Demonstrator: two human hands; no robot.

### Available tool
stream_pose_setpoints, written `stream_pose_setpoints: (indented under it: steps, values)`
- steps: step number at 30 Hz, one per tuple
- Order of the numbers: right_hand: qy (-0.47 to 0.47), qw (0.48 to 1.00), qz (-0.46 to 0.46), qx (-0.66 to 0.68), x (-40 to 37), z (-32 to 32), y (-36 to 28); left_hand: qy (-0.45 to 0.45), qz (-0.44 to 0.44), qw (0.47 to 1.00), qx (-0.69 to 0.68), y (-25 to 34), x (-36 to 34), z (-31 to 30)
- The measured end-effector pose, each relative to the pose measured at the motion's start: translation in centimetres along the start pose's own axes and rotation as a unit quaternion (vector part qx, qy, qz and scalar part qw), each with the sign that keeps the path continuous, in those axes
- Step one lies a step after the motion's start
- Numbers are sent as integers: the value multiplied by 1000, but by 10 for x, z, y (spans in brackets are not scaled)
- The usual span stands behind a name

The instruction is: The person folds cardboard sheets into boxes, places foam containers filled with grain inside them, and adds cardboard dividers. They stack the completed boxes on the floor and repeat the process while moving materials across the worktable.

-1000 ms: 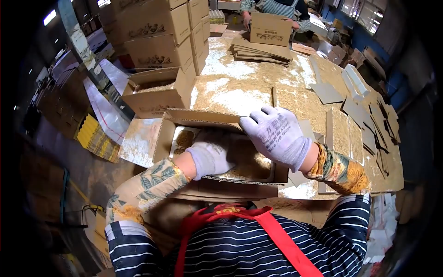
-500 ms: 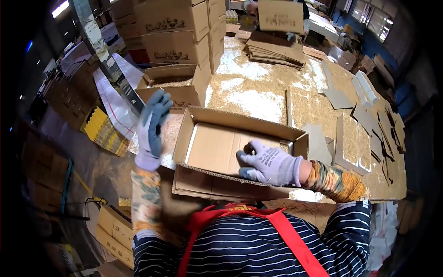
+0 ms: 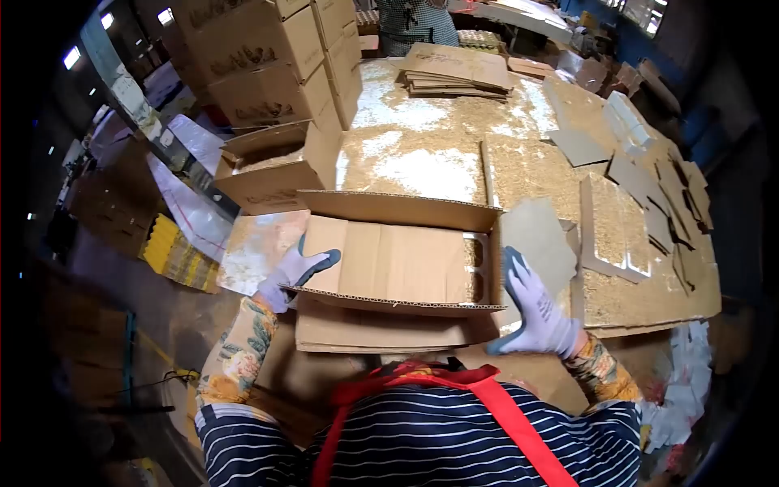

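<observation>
An open cardboard box (image 3: 398, 207) lies in front of me, its long side flaps raised. Inside it a flat brown cardboard sheet (image 3: 406, 260) covers most of the contents. Straw-like filling in a white-edged tray (image 3: 474, 280) shows at the right end. My left hand (image 3: 294, 272), in a grey-and-white glove, grips the box's left end, thumb over the wall. At the right end, my right hand (image 3: 540, 312) is open, with stretched fingers beside the outer wall and thumb spread. Folded cardboard (image 3: 381, 331) projects below the box's near side.
Stacked printed cartons (image 3: 260, 73) rise at the back left, near an open carton (image 3: 268, 162). Flattened cardboard (image 3: 454, 69) is piled at the far side, where a person (image 3: 415, 24) stands. Straw-filled trays (image 3: 614, 231) and grey card pieces (image 3: 580, 148) lie to the right.
My left hand has come down from the air onto the box's left end. My right hand has left the inside and moved to the outer right end. The cardboard sheet now reveals filling at the right.
</observation>
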State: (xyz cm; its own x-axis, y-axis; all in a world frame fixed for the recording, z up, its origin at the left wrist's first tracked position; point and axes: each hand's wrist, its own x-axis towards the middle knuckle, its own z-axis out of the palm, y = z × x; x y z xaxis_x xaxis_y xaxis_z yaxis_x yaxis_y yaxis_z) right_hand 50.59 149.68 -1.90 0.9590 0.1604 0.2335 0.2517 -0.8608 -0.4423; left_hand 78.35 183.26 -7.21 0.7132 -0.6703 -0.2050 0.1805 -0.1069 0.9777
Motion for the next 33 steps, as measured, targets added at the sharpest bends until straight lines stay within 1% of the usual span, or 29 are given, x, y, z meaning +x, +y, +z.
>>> stream_pose_setpoints:
  steps: [1,2,3,4,5,7,8,9,10,11,12,13,14,16,17,18,19,20,21,22,23,24,26,28,29,30,32,33]
  values:
    - [-20,999,16,-34,8,7,-8,20,-17,998,63,-1,1,-2]
    - [-33,998,-26,-56,20,16,-7,43,-33,991,124,-2,0,-5]
    - [-44,993,-72,-81,32,20,-3,46,6,993,110,-3,-3,-5]
    - [-62,993,-68,-75,38,18,0,56,-17,995,82,-8,-3,-9]
    - [-52,993,-83,-71,40,20,3,67,-38,996,51,-14,-4,-14]
    - [35,998,1,-58,26,29,10,92,-47,995,-2,-33,-12,-18]
    - [55,994,50,-82,23,35,14,101,-49,993,-25,-44,-15,-18]
    - [60,994,41,-80,22,36,12,109,-56,991,-49,-57,-19,-17]
    - [62,994,88,27,20,35,7,117,-60,989,-68,-67,-22,-14]
    - [60,980,135,133,21,37,5,121,-61,987,-88,-77,-21,-15]
    - [66,973,139,170,23,41,9,122,-61,986,-100,-84,-21,-15]
    - [70,974,135,168,23,46,14,118,-58,986,-106,-85,-18,-15]
    - [96,952,172,234,23,49,21,112,-58,985,-116,-89,-14,-15]
    - [123,924,176,318,32,44,35,93,-49,986,-130,-93,-5,-19]
    - [106,902,214,360,40,36,26,82,-39,987,-135,-92,2,-20]
    - [92,876,253,400,48,27,18,67,-17,988,-137,-85,15,-23]
    - [103,923,213,305,52,34,21,52,18,989,-136,-74,33,-29]
    - [122,955,178,201,58,39,22,39,68,989,-127,-52,55,-39]
    - [145,983,107,45,67,43,19,26,124,985,-120,-24,82,-55]
    - [180,973,132,63,81,52,11,20,190,977,-98,1,105,-69]
    - [205,969,136,-12,93,69,16,18,257,964,-67,33,127,-86]
    - [259,958,107,63,114,94,34,28,339,940,0,66,145,-104]
    - [366,916,91,141,182,132,49,80,495,856,125,133,179,-139]
    - [446,876,69,169,258,170,55,38,500,857,118,188,201,-186]
    - [472,861,56,182,291,188,52,6,472,879,66,205,208,-212]
    - [488,851,47,186,321,207,48,26,451,890,67,201,216,-240]
    - [469,828,63,302,363,231,28,65,406,909,67,198,227,-292]
    - [424,886,65,176,364,233,16,-19,353,936,-11,185,218,-320]
